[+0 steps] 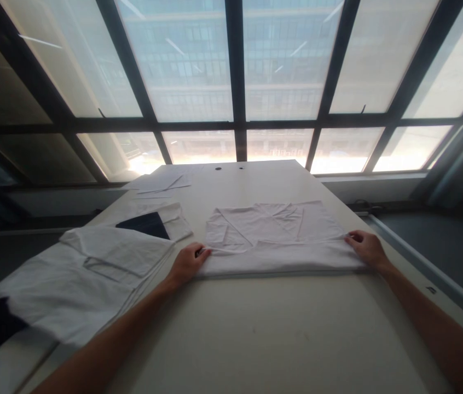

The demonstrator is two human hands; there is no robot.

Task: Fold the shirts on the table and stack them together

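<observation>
A white shirt (pixel 275 232) lies partly folded across the white table, its near edge turned over in a long strip. My left hand (pixel 187 261) pinches the left end of that fold between thumb and fingers. At the opposite end, my right hand (pixel 366 247) grips the fold's right corner in the same way. The cloth between both hands lies nearly flat, with creases and overlapping layers toward the far side.
Left of the shirt is a heap of white garments (pixel 87 268) with a dark navy piece (pixel 144 225) on it. Papers (pixel 160 183) lie farther back on the table (pixel 272 334). Large windows (pixel 237 65) rise behind, and a grey curtain (pixel 457 148) hangs at right.
</observation>
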